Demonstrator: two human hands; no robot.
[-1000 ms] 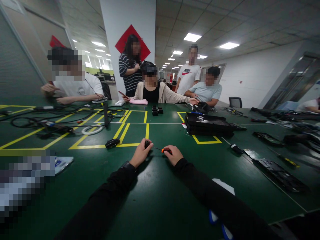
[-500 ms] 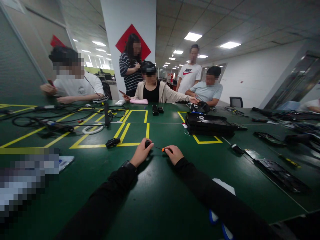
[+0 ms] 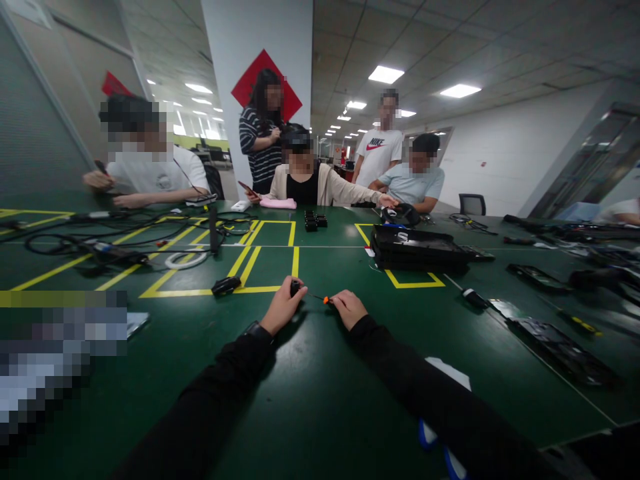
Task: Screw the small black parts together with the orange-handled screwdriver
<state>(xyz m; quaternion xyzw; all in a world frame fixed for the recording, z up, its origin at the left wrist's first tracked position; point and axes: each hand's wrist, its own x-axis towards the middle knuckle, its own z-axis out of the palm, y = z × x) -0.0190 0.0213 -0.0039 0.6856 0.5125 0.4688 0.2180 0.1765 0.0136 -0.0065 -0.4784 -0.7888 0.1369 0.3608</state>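
Note:
Over the middle of the green table (image 3: 320,400), my left hand (image 3: 283,307) is closed around a small black part (image 3: 295,287), most of it hidden by the fingers. My right hand (image 3: 349,309) pinches a thin screwdriver (image 3: 326,301) with an orange collar. Its dark, narrow shaft points left toward the black part. Whether the tip touches that part is too small to tell. The two hands are a short gap apart, joined only by the line of the shaft.
Left of my hands lie a black clip-like piece (image 3: 227,285), a white cable coil (image 3: 185,259) and tangled black cables. Small black blocks (image 3: 315,220) stand farther back. A stack of black trays (image 3: 417,248) and an opened device (image 3: 563,347) are to the right. Several people are across the table.
My hands and the screwdriver hold almost the same position. The person at the far left has shifted their head and raised hand slightly.

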